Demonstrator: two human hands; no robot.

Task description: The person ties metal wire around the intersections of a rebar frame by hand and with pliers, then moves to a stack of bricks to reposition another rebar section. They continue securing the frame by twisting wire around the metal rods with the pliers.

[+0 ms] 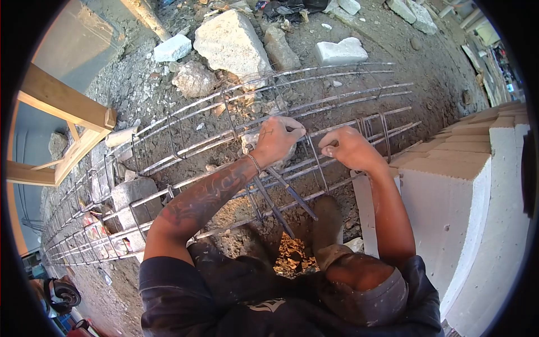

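Observation:
A long rebar cage (331, 164) of parallel bars and square stirrups lies across the ground in front of me. My left hand (275, 140) is over its middle bars, thumb and fingertips pinched together beside a stirrup (318, 160). My right hand (351, 149) faces it from the right, fingers curled in with the thumb against them. I cannot tell what thin thing, if any, lies in either pinch. Below my left wrist, a tool with two long handles (289, 194), like pincers, slants across the lower bars, its handle ends apart and its head hidden.
Large stone blocks (233, 48) and a white block (341, 51) lie beyond the cage. Stacked pale blocks (443, 196) rise close on my right. A wooden frame (67, 104) stands at the left. One grey block (135, 199) sits within the cage.

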